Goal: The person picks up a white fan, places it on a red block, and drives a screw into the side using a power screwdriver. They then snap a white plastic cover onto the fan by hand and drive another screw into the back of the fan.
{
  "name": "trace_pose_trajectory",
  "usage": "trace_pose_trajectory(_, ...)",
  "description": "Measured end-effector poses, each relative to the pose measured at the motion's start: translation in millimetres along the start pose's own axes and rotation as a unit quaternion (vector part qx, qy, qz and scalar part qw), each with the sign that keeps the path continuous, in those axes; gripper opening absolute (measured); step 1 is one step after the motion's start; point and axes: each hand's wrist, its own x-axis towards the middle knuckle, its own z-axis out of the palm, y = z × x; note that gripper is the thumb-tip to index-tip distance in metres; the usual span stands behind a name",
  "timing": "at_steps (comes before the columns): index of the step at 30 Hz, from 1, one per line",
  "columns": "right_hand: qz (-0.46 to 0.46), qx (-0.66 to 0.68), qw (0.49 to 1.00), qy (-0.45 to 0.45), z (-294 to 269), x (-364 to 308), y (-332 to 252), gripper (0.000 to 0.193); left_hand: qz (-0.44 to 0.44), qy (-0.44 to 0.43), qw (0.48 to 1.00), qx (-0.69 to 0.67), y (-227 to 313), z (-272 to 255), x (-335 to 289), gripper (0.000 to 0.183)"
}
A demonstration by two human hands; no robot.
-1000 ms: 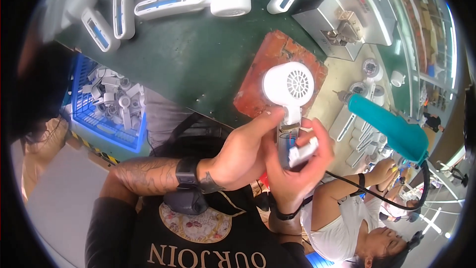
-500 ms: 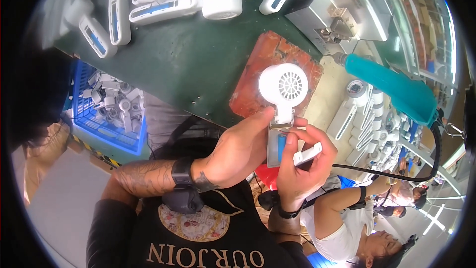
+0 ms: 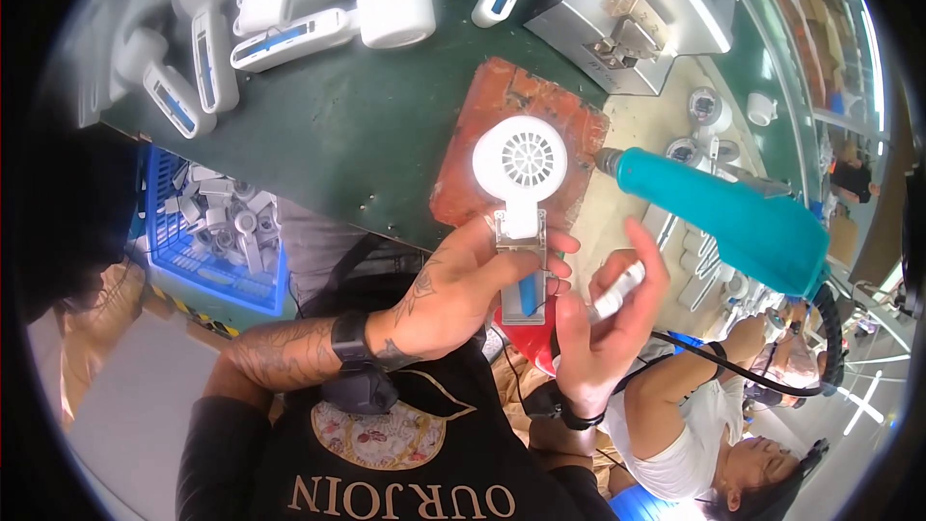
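Note:
A white handheld fan (image 3: 521,156) with a round slotted grille lies head-up over a worn red block. My left hand (image 3: 446,301) grips its opened handle, the thumb lying across it near a blue cylindrical battery (image 3: 528,295) in the grey housing. Thin wires show beside the battery. My right hand (image 3: 600,342), just right of the handle, is closed on a small white plastic piece (image 3: 617,291) with its index finger raised. The red block (image 3: 468,159) rests on the green table under the fan head.
A teal electric screwdriver (image 3: 719,217) with a black cable is close on the right. Behind it stands a silver boxed machine (image 3: 603,34). White fans (image 3: 397,12) lie across the far left; a blue basket (image 3: 217,275) of white parts is at left. A co-worker's arm (image 3: 666,391) is lower right.
My right hand has drawn away from the handle with the white piece. My left thumb has moved onto the handle near the battery. The screwdriver appears closer to the red block.

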Motion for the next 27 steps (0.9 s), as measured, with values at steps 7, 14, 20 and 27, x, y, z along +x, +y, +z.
trace_pose_trajectory(7, -0.017, 0.052, 0.998, -0.018, 1, 3, 0, 0.058, 0.029, 0.006, 0.999, -0.025, 0, 6, 1, 0.043)
trace_pose_trajectory(14, -0.098, -0.165, 0.981, 0.004, 24, 10, -13, 0.049, -0.006, 0.002, 0.998, -0.062, -1, 3, -1, 0.055)
trace_pose_trajectory(20, -0.104, -0.189, 0.976, 0.003, 30, 14, -10, 0.051, 0.025, 0.008, 0.993, -0.111, 2, 12, -2, 0.054)
trace_pose_trajectory(27, -0.1, -0.241, 0.965, -0.021, 26, 15, -2, 0.059, 0.017, -0.025, 0.994, -0.106, 3, 9, -3, 0.046)
